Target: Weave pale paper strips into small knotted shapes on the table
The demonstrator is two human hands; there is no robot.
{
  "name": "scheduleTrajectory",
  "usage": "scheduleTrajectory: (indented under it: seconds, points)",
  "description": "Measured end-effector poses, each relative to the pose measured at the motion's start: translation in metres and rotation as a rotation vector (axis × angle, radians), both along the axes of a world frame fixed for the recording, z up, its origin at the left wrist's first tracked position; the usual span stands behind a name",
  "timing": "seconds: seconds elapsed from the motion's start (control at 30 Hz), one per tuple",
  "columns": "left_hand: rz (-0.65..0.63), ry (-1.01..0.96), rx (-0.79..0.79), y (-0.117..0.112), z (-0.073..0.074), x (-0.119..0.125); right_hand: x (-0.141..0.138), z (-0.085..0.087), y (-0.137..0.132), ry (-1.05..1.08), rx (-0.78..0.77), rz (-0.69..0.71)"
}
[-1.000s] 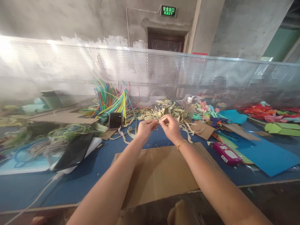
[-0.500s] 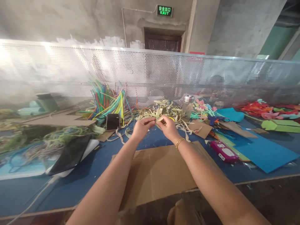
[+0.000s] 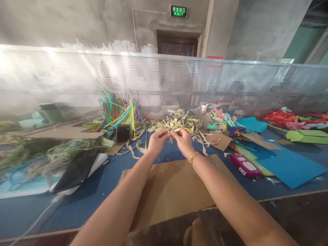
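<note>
My left hand and my right hand meet fingertip to fingertip over the far edge of a brown cardboard sheet. Both are closed in a pinch on a small pale yellow-green strip, whose end pokes out below the fingers. Much of the strip is hidden by the fingertips. Just behind them lies a heap of similar pale strips. A gold chain bracelet circles my right wrist.
Coloured stems and a dark square object lie left of the hands; a bottle and paper flowers stand right. A purple case rests by blue sheets. A perforated screen runs behind.
Both hands have stayed nearly in place, with the fingers shifting slightly. The strip's end now hangs below the fingertips, where it showed less before.
</note>
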State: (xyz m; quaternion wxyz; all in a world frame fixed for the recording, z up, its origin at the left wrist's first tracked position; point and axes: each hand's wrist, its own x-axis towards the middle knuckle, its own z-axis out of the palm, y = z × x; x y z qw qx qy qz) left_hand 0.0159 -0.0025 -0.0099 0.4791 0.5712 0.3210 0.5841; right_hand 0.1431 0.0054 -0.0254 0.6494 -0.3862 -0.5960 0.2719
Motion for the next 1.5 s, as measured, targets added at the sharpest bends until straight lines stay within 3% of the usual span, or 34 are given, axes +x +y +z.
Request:
scheduleTrajectory:
  seconds: [0.13, 0.23, 0.33, 0.4, 0.47, 0.53, 0.63, 0.97, 1.17, 1.3, 1.37, 1.5]
  points:
    - [0.018, -0.035, -0.01, 0.002, 0.0, -0.002, -0.004, 0.0, -0.003, 0.026, -0.045, 0.082]
    - [0.068, -0.05, -0.039, 0.005, 0.0, -0.007, -0.001, -0.001, -0.003, -0.049, -0.071, 0.069]
    - [0.112, -0.092, -0.108, 0.007, 0.003, -0.012, 0.007, 0.003, -0.006, -0.221, -0.021, -0.112]
    - [0.115, -0.117, -0.17, 0.008, 0.004, -0.015, 0.013, 0.011, -0.011, -0.368, 0.116, -0.292]
    - [0.11, -0.121, -0.212, 0.009, 0.004, -0.017, 0.017, 0.02, -0.017, -0.546, 0.285, -0.383]
    - [0.106, -0.114, -0.23, 0.01, 0.003, -0.018, 0.017, 0.027, -0.023, -0.735, 0.388, -0.365]
    - [0.104, -0.117, -0.243, 0.011, 0.001, -0.018, 0.015, 0.032, -0.028, -0.91, 0.423, -0.297]
    - [0.08, -0.064, -0.205, 0.004, 0.004, -0.014, 0.012, 0.029, -0.029, -1.005, 0.416, -0.343]
    - [0.095, -0.002, -0.152, 0.004, 0.003, -0.015, 0.007, 0.025, -0.028, -0.956, 0.4, -0.319]
    - [0.087, 0.134, -0.033, 0.004, 0.004, -0.017, 0.007, 0.018, -0.021, -0.713, 0.297, -0.346]
    - [0.078, 0.211, 0.031, 0.005, 0.004, -0.019, 0.008, 0.014, -0.016, -0.576, 0.221, -0.271]
    - [0.021, 0.359, 0.163, 0.009, 0.004, -0.022, 0.01, 0.007, -0.006, -0.286, -0.052, 0.023]
